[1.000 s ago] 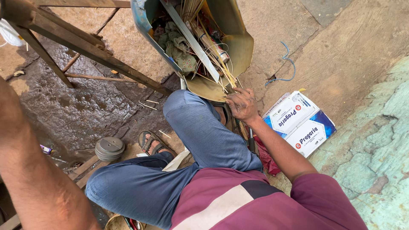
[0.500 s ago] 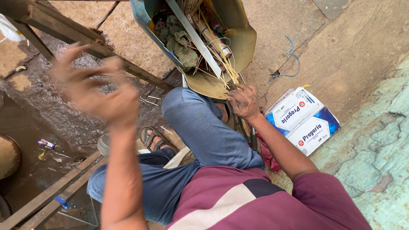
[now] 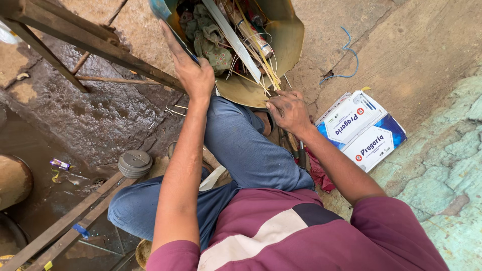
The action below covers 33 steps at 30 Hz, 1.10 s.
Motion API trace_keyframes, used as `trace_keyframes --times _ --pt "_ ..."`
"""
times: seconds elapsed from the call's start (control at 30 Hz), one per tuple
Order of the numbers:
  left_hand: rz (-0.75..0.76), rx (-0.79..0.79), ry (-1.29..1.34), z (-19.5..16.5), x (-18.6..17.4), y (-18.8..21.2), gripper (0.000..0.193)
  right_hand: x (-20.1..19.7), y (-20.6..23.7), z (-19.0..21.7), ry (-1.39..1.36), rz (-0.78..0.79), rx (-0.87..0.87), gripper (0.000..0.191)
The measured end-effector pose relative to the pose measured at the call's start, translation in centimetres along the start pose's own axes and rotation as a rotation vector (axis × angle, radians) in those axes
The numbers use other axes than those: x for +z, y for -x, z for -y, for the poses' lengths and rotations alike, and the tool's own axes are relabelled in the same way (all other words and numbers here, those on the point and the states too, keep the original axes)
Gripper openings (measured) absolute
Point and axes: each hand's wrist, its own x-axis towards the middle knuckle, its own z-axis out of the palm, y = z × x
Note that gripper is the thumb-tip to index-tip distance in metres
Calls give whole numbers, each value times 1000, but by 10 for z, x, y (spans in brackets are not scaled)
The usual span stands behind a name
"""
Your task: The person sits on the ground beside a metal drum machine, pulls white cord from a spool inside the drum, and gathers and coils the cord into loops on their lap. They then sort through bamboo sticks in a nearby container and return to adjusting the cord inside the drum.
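I sit on the ground in blue jeans and a maroon shirt. In front of my knees stands a dented yellow metal container point(image 3: 288, 37) stuffed with rags, thin rods, a white strip and a tube. My left hand point(image 3: 191, 70) reaches up to the container's left rim, fingers stretched along its edge. My right hand point(image 3: 287, 110) rests at the container's lower lip, fingertips pinched around the ends of thin yellowish rods point(image 3: 268, 75) that stick out of it.
A blue and white cardboard box point(image 3: 359, 130) lies to my right beside a rough greenish wall point(image 3: 442, 165). A blue wire point(image 3: 346, 55) lies on the concrete. Rusty metal bars point(image 3: 80, 37) cross the wet floor at left, near round metal discs point(image 3: 134, 163).
My left arm has swung up from the lower left, through the air, and landed on the container's left rim. My right hand has stayed at the container's lower lip.
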Motion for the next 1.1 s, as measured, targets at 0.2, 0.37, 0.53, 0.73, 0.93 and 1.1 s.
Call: trace_keyframes --times 0.2,0.37,0.53,0.73,0.93,1.1 --pt "47 15 44 -5 -12 5 112 -5 -56 -5 151 435 257 28" --pt "30 67 34 -17 -21 7 110 32 -112 6 429 351 216 38" --pt "36 43 117 -21 -27 3 104 32 -121 9 375 351 391 36" --pt "42 40 126 -12 -24 6 101 6 -108 2 124 204 602 35" --pt "57 46 132 3 -19 10 105 -44 -76 35 181 -99 345 24" --pt "62 72 118 11 -16 14 110 -122 -27 82 220 -60 301 18"
